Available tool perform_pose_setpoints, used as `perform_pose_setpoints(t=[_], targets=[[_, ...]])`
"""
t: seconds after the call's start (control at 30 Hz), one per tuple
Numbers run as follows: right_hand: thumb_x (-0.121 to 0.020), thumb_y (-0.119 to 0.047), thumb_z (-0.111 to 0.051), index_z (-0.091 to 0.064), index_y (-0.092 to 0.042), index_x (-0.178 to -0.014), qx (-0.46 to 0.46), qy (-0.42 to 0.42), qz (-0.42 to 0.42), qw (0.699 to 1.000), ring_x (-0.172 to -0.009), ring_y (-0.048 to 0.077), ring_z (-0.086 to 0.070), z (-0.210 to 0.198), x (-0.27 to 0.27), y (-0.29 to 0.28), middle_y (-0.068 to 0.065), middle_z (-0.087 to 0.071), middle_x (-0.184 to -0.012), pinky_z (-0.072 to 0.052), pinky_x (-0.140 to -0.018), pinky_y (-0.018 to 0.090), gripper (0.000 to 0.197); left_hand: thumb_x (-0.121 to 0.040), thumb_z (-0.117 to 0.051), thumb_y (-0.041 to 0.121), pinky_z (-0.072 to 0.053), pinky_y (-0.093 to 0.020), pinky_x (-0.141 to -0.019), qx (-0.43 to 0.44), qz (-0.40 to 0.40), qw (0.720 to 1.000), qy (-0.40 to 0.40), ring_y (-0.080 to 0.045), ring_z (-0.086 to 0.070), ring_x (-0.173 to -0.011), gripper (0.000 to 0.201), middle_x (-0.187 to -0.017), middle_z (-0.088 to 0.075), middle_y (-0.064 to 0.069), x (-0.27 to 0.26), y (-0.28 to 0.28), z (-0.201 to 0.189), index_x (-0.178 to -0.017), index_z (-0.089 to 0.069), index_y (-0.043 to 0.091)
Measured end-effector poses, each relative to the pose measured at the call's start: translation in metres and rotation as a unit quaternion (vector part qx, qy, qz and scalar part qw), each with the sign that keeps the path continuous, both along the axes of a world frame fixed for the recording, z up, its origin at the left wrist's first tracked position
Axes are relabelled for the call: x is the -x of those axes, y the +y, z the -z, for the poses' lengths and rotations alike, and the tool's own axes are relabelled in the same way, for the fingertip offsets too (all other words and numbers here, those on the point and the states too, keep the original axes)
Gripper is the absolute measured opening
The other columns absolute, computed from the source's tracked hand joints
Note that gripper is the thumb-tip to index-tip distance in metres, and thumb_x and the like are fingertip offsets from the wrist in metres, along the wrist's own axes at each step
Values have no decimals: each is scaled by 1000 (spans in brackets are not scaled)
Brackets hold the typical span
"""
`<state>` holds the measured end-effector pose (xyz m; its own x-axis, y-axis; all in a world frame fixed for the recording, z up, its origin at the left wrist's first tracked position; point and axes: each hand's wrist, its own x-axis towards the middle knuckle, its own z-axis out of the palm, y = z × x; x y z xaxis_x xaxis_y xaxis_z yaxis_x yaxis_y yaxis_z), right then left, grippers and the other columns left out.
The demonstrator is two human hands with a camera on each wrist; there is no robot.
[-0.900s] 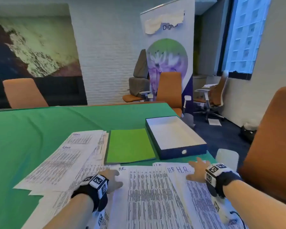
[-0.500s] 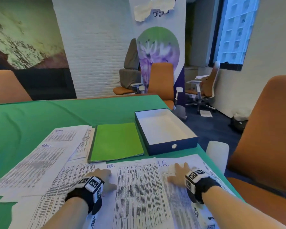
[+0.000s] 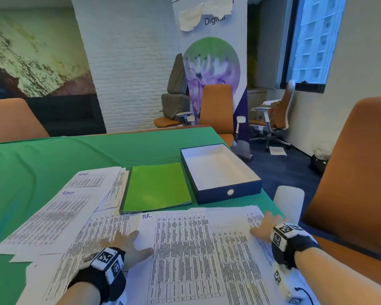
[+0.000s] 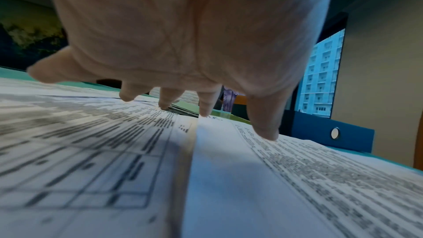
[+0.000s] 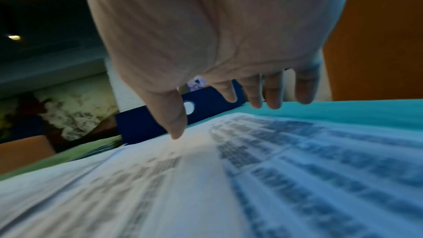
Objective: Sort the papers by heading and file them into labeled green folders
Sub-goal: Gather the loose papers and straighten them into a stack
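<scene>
Printed sheets headed "H.R." (image 3: pixel 185 249) lie spread along the table's near edge. My left hand (image 3: pixel 128 243) lies flat on them with fingers spread, fingertips (image 4: pixel 265 133) touching the paper. My right hand (image 3: pixel 265 223) presses flat on the rightmost sheets (image 5: pixel 251 169) near the table's right edge, fingers straight. To the left, sheets headed "Admin" (image 3: pixel 59 208) fan out. A closed green folder (image 3: pixel 156 187) lies beyond the H.R. sheets, on top of a stack of folders.
A dark blue tray (image 3: pixel 227 191) with a white inside stands right of the folder. A green cloth (image 3: pixel 53 159) covers the table. An orange chair (image 3: pixel 356 172) stands close on the right, others behind the table.
My right hand slid rightward and nearer along the H.R. sheets, and the sheets under it shifted. The left hand's fingers spread wider on the paper. The head camera moved closer.
</scene>
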<state>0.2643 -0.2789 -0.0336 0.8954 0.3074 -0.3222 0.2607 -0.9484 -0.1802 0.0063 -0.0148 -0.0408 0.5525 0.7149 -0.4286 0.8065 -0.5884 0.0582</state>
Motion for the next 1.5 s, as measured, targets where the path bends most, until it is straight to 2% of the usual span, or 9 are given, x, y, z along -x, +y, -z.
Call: perform_pose_setpoints(t=[0.07, 0.17, 0.3, 0.67, 0.9, 1.0, 1.23, 1.37, 1.5], targets=[[-78, -57, -56, -28, -17, -140, 13, 8, -2, 1000, -123, 26, -43, 3, -3, -5, 9, -42, -136, -39, -103, 42, 79, -48, -27, 99, -10, -57, -114, 5, 4, 1000, 20, -41, -4, -143, 119, -157, -3, -12, 4, -5, 1, -147, -2, 38], [-77, -62, -52, -29, -19, -140, 18, 13, -57, 998, -124, 27, -41, 5, 5, 1, 8, -42, -138, -37, -103, 44, 80, -67, -38, 85, -21, -54, -111, -17, 3, 999, 31, -45, -15, -140, 102, -156, -2, -14, -2, -16, -2, -148, -4, 35], [-78, -64, -48, -46, -23, -126, 20, -36, -89, 995, -120, 26, -37, 0, 8, 1, 5, -42, -132, -34, -103, 48, 63, -66, -41, 83, -44, -42, -98, -24, 27, 999, 12, -32, -46, -122, 100, -148, -27, -11, -9, -22, -8, -146, -18, 26], [-79, -69, -45, -48, -20, -129, 33, -7, -99, 995, -127, 27, -34, 4, 26, 6, 8, -35, -139, -33, -105, 48, 69, -71, -48, 76, -29, -43, -109, -31, 41, 998, 25, -34, -24, -137, 93, -150, -26, -4, -8, -22, -12, -146, -20, 28], [-71, -63, -64, -39, -15, -129, -43, 59, -74, 995, -105, 20, -55, 0, 39, 16, 5, -49, -122, -48, -94, 38, 79, -70, -54, 69, -44, -34, -94, -48, 66, 997, 14, -24, -49, -117, 79, -134, -48, -1, -8, -28, -16, -132, -40, 23], [-69, -53, -72, -52, -15, -114, -80, 88, -86, 989, -91, 17, -62, -3, 43, 24, 1, -62, -102, -53, -86, 35, 63, -71, -56, 65, -48, -32, -87, -46, 72, 996, -9, -20, -55, -106, 67, -120, -54, 0, -9, -28, -16, -120, -46, 22], [-74, -31, -73, -55, -15, -98, -108, 88, -81, 987, -79, 16, -60, -5, 51, 36, 0, -62, -90, -50, -72, 29, 34, -80, -65, 43, -41, -27, -100, 8, 28, 987, -160, -18, -45, -126, 64, -143, -40, 1, 0, -23, -17, -136, -41, 24], [-81, -17, -66, -60, -8, -103, -119, 81, -81, 986, -91, 21, -63, -7, 46, 36, 8, -66, -102, -53, -86, 33, 25, -72, -54, 67, -32, -50, -107, -69, -73, 994, -47, -35, -29, -132, 81, -146, -29, -6, 28, -7, -13, -138, -33, 27], [-80, -13, -66, -60, -11, -99, -152, 100, -112, 977, -93, 21, -63, -10, 52, 45, 6, -66, -101, -53, -88, 34, 20, -76, -48, 70, -41, -39, -102, -41, -96, 993, -51, -28, -46, -123, 88, -141, -38, -11, 46, 11, -2, -142, -28, 15]])
